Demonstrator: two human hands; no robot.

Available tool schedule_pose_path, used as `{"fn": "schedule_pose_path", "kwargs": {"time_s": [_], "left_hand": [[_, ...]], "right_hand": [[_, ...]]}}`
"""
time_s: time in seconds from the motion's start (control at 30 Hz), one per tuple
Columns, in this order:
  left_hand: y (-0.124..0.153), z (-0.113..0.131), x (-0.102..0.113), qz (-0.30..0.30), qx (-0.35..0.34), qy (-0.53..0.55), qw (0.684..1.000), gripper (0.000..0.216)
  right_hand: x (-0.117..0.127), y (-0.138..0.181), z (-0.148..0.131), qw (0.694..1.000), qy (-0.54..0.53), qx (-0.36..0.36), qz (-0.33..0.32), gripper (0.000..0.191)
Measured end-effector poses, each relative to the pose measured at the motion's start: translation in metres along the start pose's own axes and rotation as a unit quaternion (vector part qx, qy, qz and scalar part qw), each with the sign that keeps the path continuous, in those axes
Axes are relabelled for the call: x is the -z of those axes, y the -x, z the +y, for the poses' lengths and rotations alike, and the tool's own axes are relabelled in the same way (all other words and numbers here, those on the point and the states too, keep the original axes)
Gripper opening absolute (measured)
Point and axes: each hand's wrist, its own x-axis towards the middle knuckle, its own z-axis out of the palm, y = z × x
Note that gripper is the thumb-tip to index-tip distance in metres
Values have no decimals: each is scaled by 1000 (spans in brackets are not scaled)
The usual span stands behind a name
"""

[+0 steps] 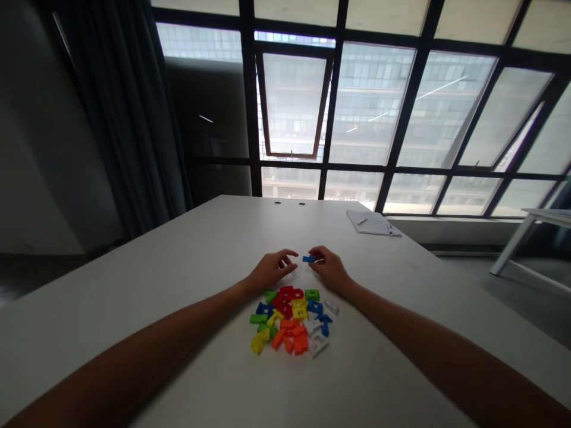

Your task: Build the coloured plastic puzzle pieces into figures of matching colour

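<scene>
The thumb and fingers of the right hand (330, 268) are closed on a small, flat-sided blue block (307, 259), its free end pointing toward the left hand (271, 268). That left hand is just across from the grip, its curled fingers and thumb parted around nothing, not touching the block.

Nearer the body than the grip, between the forearms, lies a loose heap of small, glossy, plastic-looking pieces: a bright green block (312, 295) closest to the right hand, red pieces (285, 302), a yellow squarish piece with a hole (300, 309), and orange pieces (301, 343) farthest back toward the body. A pale white block (331, 307) sits at the heap's edge, near the right wrist.

All around the grip spreads a smooth white tabletop (214, 244). Beyond the grip and to its right lie white paper sheets (377, 224); farther out stand dark-framed windows (294, 107).
</scene>
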Motion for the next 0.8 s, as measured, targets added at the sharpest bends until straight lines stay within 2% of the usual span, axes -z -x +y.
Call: {"fn": "schedule_pose_path", "kwargs": {"time_s": [0.17, 0.27, 0.4, 0.53, 0.8], "left_hand": [[2, -9, -8, 34, -32, -33, 998, 34], [3, -8, -8, 20, -37, -28, 999, 32], [1, -9, -7, -9, -29, -1, 1000, 42], [1, -7, -5, -10, -32, -9, 999, 34], [3, -2, -3, -19, -21, 0, 1000, 35]], "right_hand": [[-6, 10, -5, 998, -27, 56, -18, 36], [-2, 14, -12, 997, -3, 76, -25, 35], [-1, 18, -18, 991, 23, 120, -46, 35], [-3, 19, -16, 982, 59, 172, -54, 31], [-4, 20, -11, 957, 160, 237, -43, 26]]}}
